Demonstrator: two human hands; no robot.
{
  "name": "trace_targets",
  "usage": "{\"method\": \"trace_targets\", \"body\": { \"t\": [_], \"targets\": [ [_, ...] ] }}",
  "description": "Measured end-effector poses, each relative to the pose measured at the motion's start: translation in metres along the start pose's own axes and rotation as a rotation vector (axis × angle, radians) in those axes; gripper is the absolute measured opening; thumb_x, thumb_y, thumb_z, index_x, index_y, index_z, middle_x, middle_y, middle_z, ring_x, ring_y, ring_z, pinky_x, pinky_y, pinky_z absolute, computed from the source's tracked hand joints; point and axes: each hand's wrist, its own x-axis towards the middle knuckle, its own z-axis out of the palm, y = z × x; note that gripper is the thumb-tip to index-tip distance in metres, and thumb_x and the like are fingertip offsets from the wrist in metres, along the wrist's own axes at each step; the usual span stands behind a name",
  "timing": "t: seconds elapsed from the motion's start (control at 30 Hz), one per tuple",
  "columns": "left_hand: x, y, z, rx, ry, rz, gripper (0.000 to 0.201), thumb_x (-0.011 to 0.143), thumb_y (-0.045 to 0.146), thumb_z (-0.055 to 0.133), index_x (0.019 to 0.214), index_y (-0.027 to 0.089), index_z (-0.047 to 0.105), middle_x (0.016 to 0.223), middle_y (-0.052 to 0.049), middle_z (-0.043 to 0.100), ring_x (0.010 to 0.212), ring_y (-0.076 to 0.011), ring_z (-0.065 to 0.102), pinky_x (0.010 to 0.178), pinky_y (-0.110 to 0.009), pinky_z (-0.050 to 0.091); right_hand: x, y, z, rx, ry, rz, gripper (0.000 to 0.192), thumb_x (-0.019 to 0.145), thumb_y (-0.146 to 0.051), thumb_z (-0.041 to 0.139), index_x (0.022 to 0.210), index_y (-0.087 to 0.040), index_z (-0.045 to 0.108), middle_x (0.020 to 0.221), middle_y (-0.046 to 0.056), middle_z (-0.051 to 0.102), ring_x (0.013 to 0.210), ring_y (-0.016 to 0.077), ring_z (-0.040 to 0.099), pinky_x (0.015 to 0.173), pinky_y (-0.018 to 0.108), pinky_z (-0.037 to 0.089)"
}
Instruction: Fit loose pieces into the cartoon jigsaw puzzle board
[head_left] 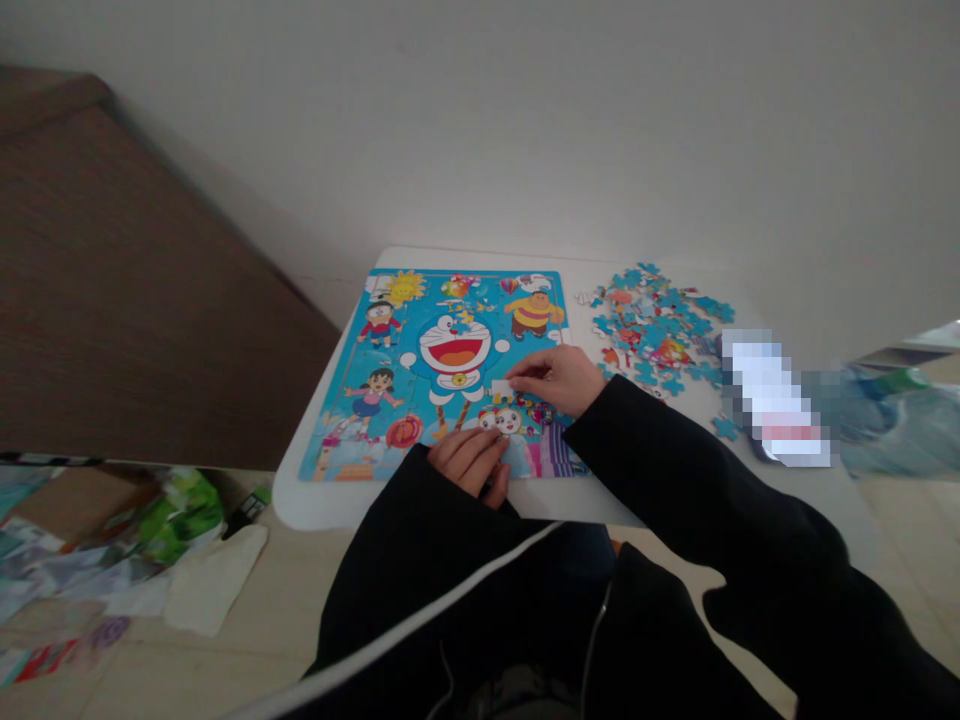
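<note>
1. Presently, the right hand (559,378) pinches a small pale puzzle piece (501,387) between thumb and fingertips, low over the puzzle board (442,370), right of its centre
2. The left hand (472,462) rests flat, fingers loosely curled and holding nothing, on the board's near edge
3. Advice: keep the board pinned; turn the piece to match the gap, then press flat
4. Loose pieces (652,325) lie on the table (315,500), right of the board

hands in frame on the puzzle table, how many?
2. The right hand pinches a white puzzle piece over the puzzle board, right of centre. The left hand rests on the board's near edge. No others are visible.
</note>
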Motion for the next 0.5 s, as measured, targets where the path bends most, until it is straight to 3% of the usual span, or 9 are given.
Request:
{"method": "trace_targets", "body": {
  "t": [0.5],
  "targets": [
    [-0.0008,-0.0018,0.0008,-0.006,-0.017,0.023,0.02,0.082,0.018,0.054,0.1,0.015,0.062,0.1,-0.006,0.067,0.093,-0.0186,0.06,0.085,-0.036,0.048,-0.0019,0.007,0.0018,-0.031,0.023,-0.02,0.013,0.073,-0.021,0.064,0.082,-0.019,0.073,0.067,0.001,0.069,0.056,0.0098,0.058,0.054,0.021,0.044]
  ]
}}
